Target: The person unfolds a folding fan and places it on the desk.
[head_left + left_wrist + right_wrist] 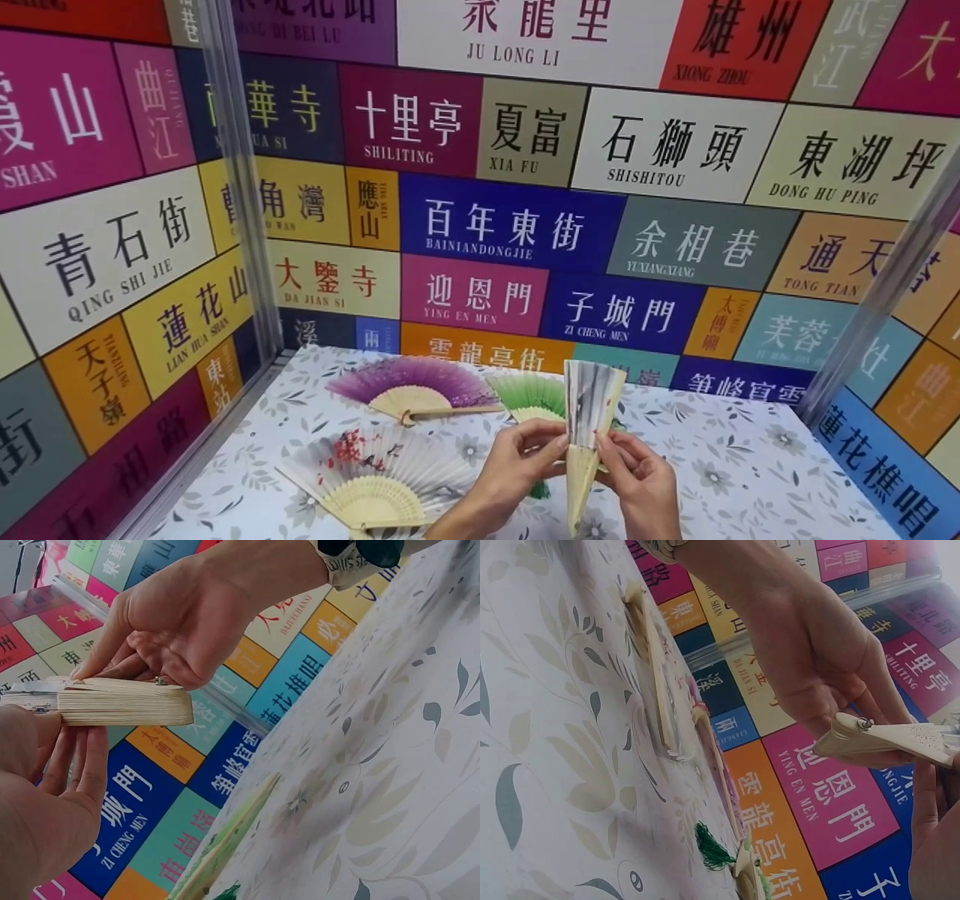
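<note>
A mostly folded fan (pixel 582 472) stands upright between both hands in the head view, its pale ribs narrowing downward and its grey-white leaf on top. From the left side, my left hand (pixel 517 461) pinches it between thumb and fingers. Opposite, my right hand (pixel 641 472) pinches the other edge. The left wrist view shows its stacked ribs (pixel 124 706) edge-on, and in the right wrist view a small metal pivot (pixel 865 723) shows at the rib end. Behind the hands, an open green fan (pixel 531 397) lies on the table, partly hidden.
An open purple fan (pixel 431 382) lies on the floral tablecloth (pixel 735 465) at the back left. Nearer sits a spread white fan with red blossoms (pixel 375 476). A green tassel (pixel 714 846) hangs by the green fan. Colourful panels of lettering (pixel 510 225) surround the table.
</note>
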Demonstrator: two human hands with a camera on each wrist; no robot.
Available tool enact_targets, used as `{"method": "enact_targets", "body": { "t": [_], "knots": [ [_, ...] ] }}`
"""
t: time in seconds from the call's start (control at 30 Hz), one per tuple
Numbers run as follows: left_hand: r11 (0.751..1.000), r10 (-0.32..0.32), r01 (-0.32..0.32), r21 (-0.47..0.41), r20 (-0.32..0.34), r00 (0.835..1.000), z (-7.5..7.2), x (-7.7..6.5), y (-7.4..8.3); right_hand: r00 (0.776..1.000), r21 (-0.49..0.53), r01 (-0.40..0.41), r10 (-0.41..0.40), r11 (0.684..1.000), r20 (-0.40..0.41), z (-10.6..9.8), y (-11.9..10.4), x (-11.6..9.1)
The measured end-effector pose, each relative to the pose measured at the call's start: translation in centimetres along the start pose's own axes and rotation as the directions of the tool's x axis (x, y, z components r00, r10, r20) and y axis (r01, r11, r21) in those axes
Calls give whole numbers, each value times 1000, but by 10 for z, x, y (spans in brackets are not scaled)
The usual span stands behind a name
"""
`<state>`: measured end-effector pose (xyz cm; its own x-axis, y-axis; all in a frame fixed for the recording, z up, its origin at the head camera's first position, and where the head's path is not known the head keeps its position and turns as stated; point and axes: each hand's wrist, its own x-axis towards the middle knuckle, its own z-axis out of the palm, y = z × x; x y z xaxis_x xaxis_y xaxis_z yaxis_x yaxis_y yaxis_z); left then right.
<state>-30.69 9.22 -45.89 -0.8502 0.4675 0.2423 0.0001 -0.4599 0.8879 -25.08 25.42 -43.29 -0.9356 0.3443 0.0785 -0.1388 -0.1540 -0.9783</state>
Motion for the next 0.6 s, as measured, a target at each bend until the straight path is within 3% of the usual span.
{"method": "enact_targets", "body": {
  "t": [0.6],
  "knots": [
    [999, 11, -11, -31, -13, 1000, -1, 0, 1, 999, 14, -25, 24, 1000, 41, -2, -2, 0]
  ]
}}
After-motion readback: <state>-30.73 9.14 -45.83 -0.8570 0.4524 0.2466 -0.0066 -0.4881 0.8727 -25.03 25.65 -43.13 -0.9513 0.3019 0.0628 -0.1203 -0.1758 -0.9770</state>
